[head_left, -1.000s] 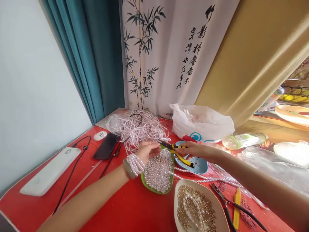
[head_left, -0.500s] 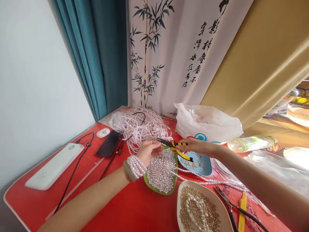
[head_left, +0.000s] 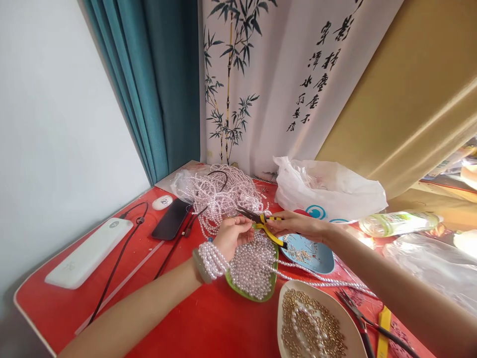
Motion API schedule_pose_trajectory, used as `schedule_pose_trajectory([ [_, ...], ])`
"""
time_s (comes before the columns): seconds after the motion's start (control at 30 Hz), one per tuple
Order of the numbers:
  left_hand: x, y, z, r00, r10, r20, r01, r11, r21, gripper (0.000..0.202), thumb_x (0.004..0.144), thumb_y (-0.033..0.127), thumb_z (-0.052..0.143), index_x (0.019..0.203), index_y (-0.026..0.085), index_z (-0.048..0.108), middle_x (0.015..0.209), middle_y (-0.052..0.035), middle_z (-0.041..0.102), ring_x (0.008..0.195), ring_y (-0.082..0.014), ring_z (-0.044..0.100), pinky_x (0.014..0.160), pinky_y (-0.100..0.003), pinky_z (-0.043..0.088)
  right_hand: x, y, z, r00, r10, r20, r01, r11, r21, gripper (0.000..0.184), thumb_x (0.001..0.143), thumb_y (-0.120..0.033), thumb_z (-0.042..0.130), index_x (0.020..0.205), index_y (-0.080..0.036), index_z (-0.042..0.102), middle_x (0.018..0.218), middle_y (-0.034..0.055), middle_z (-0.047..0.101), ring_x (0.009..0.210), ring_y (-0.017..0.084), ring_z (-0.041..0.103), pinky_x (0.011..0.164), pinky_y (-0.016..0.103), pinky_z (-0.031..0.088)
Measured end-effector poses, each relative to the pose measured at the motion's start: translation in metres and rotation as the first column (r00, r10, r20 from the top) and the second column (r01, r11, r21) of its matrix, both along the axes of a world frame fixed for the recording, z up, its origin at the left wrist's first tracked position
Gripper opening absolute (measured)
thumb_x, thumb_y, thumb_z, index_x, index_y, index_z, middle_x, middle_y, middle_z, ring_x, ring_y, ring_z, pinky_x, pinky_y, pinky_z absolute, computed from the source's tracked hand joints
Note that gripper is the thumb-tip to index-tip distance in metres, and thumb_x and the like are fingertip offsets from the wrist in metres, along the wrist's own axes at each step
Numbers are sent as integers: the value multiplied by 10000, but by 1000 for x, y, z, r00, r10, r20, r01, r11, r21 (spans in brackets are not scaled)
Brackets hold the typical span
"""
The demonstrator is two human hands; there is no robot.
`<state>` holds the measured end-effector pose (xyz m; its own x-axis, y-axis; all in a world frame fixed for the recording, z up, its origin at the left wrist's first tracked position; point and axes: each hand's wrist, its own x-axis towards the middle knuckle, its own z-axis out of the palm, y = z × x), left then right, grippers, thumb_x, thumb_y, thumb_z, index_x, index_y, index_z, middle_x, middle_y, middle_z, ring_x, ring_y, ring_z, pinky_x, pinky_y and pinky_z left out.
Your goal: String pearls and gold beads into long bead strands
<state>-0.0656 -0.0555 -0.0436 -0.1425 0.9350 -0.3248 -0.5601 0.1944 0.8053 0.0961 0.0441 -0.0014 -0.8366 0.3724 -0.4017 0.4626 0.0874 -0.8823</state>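
My left hand is over a green tray of loose pearl beads. Its thumb and forefinger are pinched together, and whatever they hold is too small to make out. A multi-strand pearl bracelet circles that wrist. My right hand grips long-nose pliers with yellow and black handles. The jaws point left, just above my left fingertips. A blue tray with small metal findings lies below my right hand.
A heap of pearl strands and a white plastic bag are at the back. To the left lie a phone and a white power bank. In front, a cream tray holds gold beads, beside other pliers.
The pliers' jaws have lifted slightly away from my left fingertips, and the handles have tilted more steeply. My left hand stays pinched over the green tray. The whole view has shifted slightly.
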Motion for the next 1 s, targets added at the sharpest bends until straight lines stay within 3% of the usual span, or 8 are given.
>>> schedule_pose_trajectory([
  [0.17, 0, 3, -2, 1000, -5, -19, 6, 1000, 18, 90, 671, 24, 513, 687, 98, 560, 612, -13, 537, 511, -72, 517, 538, -216, 436, -2, -2, -2, 994, -111, -19, 106, 979, -171, 393, 724, -415, 558, 995, -131, 566, 944, 57, 567, 896, 157, 562, 868, 303, 372],
  [0.43, -5, 6, -5, 1000, -17, -16, 18, 999, 36, 105, 662, 9, 512, 675, 104, 555, 632, -11, 533, 528, -70, 510, 545, -213, 426, -10, -9, -3, 980, -194, -45, 185, 971, -149, 270, 703, -360, 595, 823, -119, 618, 664, 4, 555, 628, 80, 524, 606, 195, 403],
  [0.73, -7, 6, -7, 999, -30, 27, 28, 997, 67, 100, 663, 14, 538, 679, 112, 555, 640, -7, 526, 566, -75, 509, 571, -219, 443, -8, -9, -3, 981, -180, -70, 163, 966, -202, 367, 671, -325, 617, 983, -134, 596, 915, 58, 600, 870, 152, 548, 820, 279, 392],
  [0.87, -9, 6, -9, 998, -47, 35, 44, 996, 77, 114, 674, 7, 520, 692, 113, 558, 631, -6, 526, 564, -77, 512, 578, -225, 453, -9, -11, -3, 984, -164, -65, 154, 978, -142, 275, 700, -351, 586, 831, -109, 592, 782, 48, 586, 743, 126, 549, 684, 243, 408],
  [1.0, -10, 7, -5, 999, -43, 33, 41, 998, 52, 122, 679, -4, 516, 675, 113, 553, 625, -7, 530, 554, -75, 515, 573, -221, 454, -12, -17, 0, 988, -148, -49, 145, 987, -63, 226, 712, -336, 576, 794, -127, 548, 627, -1, 525, 560, 76, 462, 505, 208, 327],
])
